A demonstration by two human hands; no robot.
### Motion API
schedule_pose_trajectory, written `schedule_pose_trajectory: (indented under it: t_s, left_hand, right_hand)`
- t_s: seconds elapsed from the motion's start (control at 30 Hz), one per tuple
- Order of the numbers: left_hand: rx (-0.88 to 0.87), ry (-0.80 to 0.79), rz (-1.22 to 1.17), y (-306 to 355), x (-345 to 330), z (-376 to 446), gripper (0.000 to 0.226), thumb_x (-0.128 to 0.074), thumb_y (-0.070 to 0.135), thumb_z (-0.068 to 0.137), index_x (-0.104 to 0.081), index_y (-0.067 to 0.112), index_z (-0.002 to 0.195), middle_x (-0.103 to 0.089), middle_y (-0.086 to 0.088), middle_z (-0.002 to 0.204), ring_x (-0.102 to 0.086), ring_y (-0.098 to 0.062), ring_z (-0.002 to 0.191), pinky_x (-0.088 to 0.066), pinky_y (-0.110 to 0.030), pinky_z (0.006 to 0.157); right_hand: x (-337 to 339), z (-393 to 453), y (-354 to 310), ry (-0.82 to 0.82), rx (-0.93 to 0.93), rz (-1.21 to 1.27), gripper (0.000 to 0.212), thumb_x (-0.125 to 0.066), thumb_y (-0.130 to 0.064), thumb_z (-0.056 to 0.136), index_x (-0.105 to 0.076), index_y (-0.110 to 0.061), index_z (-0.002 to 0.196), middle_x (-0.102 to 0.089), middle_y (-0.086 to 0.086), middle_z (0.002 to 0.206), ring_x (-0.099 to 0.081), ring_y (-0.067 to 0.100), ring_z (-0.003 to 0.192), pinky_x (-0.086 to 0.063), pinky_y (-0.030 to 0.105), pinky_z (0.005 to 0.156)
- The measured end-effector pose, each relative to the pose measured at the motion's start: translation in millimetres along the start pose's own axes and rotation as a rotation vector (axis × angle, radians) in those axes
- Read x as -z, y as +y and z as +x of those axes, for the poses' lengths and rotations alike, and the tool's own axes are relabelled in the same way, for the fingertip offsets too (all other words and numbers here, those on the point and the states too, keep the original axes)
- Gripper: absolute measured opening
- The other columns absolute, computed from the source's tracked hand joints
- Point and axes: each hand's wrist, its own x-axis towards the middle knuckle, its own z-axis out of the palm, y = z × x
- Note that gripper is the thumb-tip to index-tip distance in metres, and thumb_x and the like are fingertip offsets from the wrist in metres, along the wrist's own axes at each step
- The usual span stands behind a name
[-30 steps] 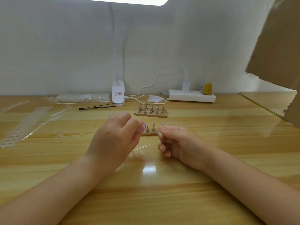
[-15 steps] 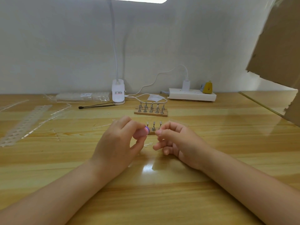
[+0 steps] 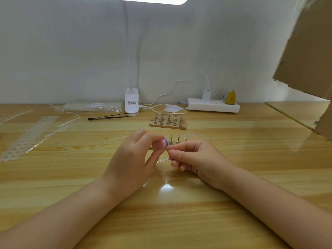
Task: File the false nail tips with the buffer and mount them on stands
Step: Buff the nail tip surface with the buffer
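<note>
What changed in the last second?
The right hand moved left, bringing its pinched fingertips up to the buffer. The left hand turned the buffer's purple-pink end more into view. Both grips held; the far stand block stayed put.

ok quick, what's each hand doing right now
Left hand: grips the pink-and-purple buffer.
Right hand: fingertips pinched together at the buffer; whatever they hold is too small to see.
</note>
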Motion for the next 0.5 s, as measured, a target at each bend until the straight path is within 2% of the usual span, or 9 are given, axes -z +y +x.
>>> schedule_pose_trajectory:
  t_s: [0.13, 0.27, 0.5]
  left_hand:
    - [-0.1, 0.021, -0.013, 2.1, -0.3, 1.1, 0.025, -0.06, 0.014, 0.091, -0.065, 0.001, 0.111, -0.064, -0.006, 0.099, -0.063, -0.016, 0.088, -0.053, -0.03, 0.079]
    - [-0.095, -0.015, 0.011, 1.3, -1.0, 0.7, 0.029, -0.055, 0.014, 0.092, -0.064, -0.002, 0.114, -0.064, -0.01, 0.103, -0.065, -0.022, 0.09, -0.054, -0.037, 0.077]
    - [-0.054, -0.015, -0.019, 1.0, -2.9, 0.0, 0.027, -0.062, 0.011, 0.091, -0.062, 0.003, 0.117, -0.064, -0.008, 0.103, -0.063, -0.018, 0.091, -0.054, -0.035, 0.079]
  right_hand:
    - [0.4, 0.2, 0.8, -0.004, 0.004, -0.003, 0.011, -0.07, -0.009, 0.079, -0.076, -0.013, 0.087, -0.07, 0.004, 0.073, -0.066, 0.01, 0.068, -0.05, 0.017, 0.059]
    - [-1.1, -0.1, -1.4, 0.03, 0.005, 0.002, 0.027, -0.074, -0.017, 0.07, -0.072, -0.001, 0.092, -0.068, 0.006, 0.071, -0.065, 0.012, 0.062, -0.048, 0.018, 0.053]
    - [0.6, 0.0, -2.1, 0.055, -0.011, 0.072, 0.024, -0.071, -0.017, 0.072, -0.068, -0.001, 0.089, -0.065, 0.005, 0.068, -0.06, 0.011, 0.055, -0.045, 0.017, 0.047]
